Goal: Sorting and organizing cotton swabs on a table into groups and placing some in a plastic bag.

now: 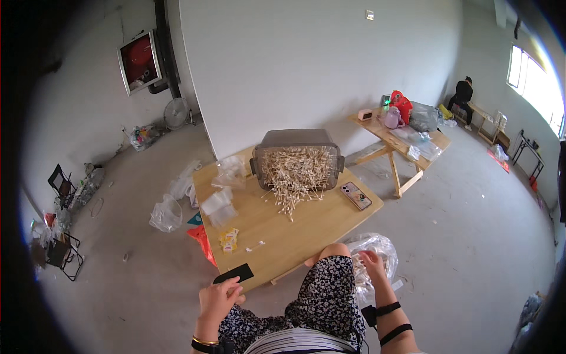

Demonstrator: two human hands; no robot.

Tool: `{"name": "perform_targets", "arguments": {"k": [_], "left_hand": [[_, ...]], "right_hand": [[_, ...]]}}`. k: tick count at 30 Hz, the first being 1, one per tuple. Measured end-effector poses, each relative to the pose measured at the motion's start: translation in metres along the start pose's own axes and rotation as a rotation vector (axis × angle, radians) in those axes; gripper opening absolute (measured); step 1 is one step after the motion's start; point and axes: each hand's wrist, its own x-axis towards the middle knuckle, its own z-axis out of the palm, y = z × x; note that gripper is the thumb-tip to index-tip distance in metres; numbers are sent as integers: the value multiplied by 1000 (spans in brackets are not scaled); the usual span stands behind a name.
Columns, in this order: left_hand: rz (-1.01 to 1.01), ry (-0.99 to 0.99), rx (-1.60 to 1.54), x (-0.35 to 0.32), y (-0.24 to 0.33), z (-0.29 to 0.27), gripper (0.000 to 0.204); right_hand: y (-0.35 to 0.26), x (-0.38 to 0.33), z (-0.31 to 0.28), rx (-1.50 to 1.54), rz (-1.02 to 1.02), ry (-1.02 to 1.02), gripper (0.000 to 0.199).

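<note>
**Left hand at the card, right hand at the bag**

From my remote view, I judge the step in hand to be handling: the left hand [219, 301] is at the black card [238, 274] on the table's [283, 251] near-left corner, the right hand [372, 266] by the clear bag [386, 245] below the near edge. The next move, I'd say, calls for sure fingertips on both. The left fingers bend against the card's near edge; whether they pinch it, I cannot tell. The right fingers are half curled; I cannot make out anything between them.
</note>
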Motion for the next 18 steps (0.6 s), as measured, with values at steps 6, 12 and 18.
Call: {"name": "perform_targets", "arguments": {"k": [6, 12, 18], "left_hand": [[-9, -146, 31, 11, 9, 10, 31], [55, -246, -42, 32, -17, 42, 44], [74, -371, 41, 77, -41, 104, 73]], "right_hand": [[-58, 15, 82, 24, -43, -195, 22], [-70, 26, 125, -124, 19, -366, 23], [-39, 84, 159, 4, -54, -482, 22]]}}
